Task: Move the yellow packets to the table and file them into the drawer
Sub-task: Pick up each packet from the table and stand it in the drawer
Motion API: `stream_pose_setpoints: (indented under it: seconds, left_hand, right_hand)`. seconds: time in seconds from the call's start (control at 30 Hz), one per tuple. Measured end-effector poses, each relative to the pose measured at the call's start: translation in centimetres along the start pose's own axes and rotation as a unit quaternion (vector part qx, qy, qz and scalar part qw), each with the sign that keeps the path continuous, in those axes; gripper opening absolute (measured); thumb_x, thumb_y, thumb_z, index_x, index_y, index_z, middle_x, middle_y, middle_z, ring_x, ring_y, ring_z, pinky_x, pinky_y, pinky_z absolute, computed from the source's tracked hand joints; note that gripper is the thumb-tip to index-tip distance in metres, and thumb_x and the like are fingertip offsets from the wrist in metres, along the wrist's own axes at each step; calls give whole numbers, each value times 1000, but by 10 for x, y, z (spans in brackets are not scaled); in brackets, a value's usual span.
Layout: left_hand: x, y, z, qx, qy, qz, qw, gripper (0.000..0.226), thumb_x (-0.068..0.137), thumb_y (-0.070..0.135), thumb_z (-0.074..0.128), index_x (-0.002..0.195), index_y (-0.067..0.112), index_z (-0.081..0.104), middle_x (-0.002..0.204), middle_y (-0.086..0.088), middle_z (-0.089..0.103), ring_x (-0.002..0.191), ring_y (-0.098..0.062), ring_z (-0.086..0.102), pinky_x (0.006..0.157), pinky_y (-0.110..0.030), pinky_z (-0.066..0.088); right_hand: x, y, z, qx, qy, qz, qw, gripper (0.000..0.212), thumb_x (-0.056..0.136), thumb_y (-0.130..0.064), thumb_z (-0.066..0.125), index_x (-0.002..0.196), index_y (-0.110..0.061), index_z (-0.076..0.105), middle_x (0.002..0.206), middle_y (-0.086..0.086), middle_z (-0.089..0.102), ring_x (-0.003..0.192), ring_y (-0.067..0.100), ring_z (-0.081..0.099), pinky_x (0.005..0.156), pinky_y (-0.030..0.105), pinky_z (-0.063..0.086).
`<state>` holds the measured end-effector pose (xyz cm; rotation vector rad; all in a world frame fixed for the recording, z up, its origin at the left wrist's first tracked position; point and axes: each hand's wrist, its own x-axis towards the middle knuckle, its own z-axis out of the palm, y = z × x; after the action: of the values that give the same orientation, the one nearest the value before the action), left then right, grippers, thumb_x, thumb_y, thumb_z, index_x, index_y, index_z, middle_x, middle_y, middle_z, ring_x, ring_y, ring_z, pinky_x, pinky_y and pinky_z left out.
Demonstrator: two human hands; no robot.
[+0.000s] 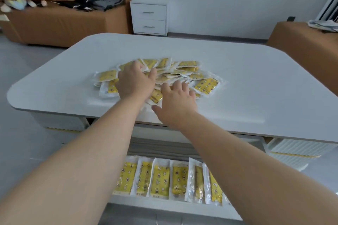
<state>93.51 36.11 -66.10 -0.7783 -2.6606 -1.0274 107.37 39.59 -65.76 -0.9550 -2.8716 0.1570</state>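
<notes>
Yellow packets lie heaped on the surface under my hands; left hand reaches deeper, grip unclear; right hand, splayed, sits nearer the drawer.

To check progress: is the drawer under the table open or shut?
Open: the drawer is pulled out below the table, and a row of yellow packets shows inside.

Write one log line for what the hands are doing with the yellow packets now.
left hand: open, on packet pile | right hand: open, at pile's near edge | drawer: open, row of packets inside
</notes>
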Motion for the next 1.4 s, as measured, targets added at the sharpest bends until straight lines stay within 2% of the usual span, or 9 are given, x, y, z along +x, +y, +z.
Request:
stream_pose_setpoints:
  seconds: [0.1, 0.17, 0.23, 0.4, 0.6, 0.83, 1.03, 1.23, 1.4]
  left_hand:
    - [47, -27, 2, 108, -74, -6, 991, 75, 89, 76, 39, 151, 33, 34, 157, -5, 35, 145, -35, 27, 111, -59, 27]
    - [76, -44, 4, 149, -140, -17, 979, 85, 85, 86, 27, 157, 43, 10, 168, 3, 8, 153, -34, 3, 115, -69, 9]
    - [98, -61, 12, 165, -195, -12, 967, 90, 79, 93, 19, 156, 49, 2, 168, 9, -4, 154, -34, -7, 114, -73, 3]
    - [107, -78, 41, 240, -264, 41, 933, 104, 59, 104, 9, 152, 58, -2, 166, 20, 9, 152, -31, 13, 113, -64, 22]
    - [73, -57, 46, 252, -246, 82, 932, 88, 75, 95, 12, 153, 56, -1, 166, 17, 14, 150, -28, 20, 112, -60, 24]
    - [11, -13, 54, 244, -262, 129, 925, 87, 76, 94, 6, 153, 56, -2, 167, 16, 6, 151, -30, 16, 111, -65, 23]
    - [-34, 20, 61, 215, -268, 140, 929, 84, 79, 93, 7, 153, 55, -2, 168, 13, 4, 153, -32, 8, 112, -70, 16]
    - [-61, 40, 64, 205, -271, 152, 928, 80, 83, 88, 13, 154, 54, 0, 168, 13, 4, 154, -32, 3, 113, -72, 11]
    - [-58, 43, 57, 156, -309, 121, 930, 85, 80, 92, 19, 154, 55, 3, 168, 16, -3, 155, -30, -8, 114, -72, -3]
  right_hand:
    - [58, -13, 3, -70, -24, -40, 996, 92, 89, -73, 50, 160, -28, 12, 168, 15, 2, 154, 42, -7, 116, 71, 5]
    - [92, -14, 6, -101, -48, -44, 993, 102, 82, -83, 47, 161, -35, 4, 169, 11, -11, 152, 43, -19, 111, 79, -5]
    - [115, -9, 15, -112, -76, -19, 991, 108, 76, -91, 43, 161, -41, 0, 169, 9, -16, 150, 45, -24, 105, 83, -9]
    - [127, 23, 40, -28, -122, 62, 990, 96, 76, -95, 29, 157, -52, 0, 169, -1, -16, 153, 40, -17, 104, 85, 0]
    - [101, 49, 34, -30, -100, 38, 994, 83, 83, -86, 30, 156, -55, 5, 170, -6, -10, 156, 33, -13, 111, 79, 8]
    - [46, 97, 24, -6, -86, 27, 996, 80, 87, -78, 34, 158, -48, 10, 170, -7, -8, 155, 29, -16, 116, 67, 24]
    - [1, 123, 28, 12, -58, 59, 997, 78, 89, -75, 31, 158, -46, 9, 169, -10, -13, 155, 26, -20, 119, 64, 20]
    - [-29, 142, 35, 20, -24, 81, 996, 75, 91, -75, 27, 158, -45, 9, 170, -7, -11, 155, 26, -17, 122, 63, 8]
    - [-30, 142, 32, 27, -44, 90, 995, 79, 90, -78, 26, 158, -45, 6, 170, -7, -12, 155, 26, -19, 122, 63, 5]
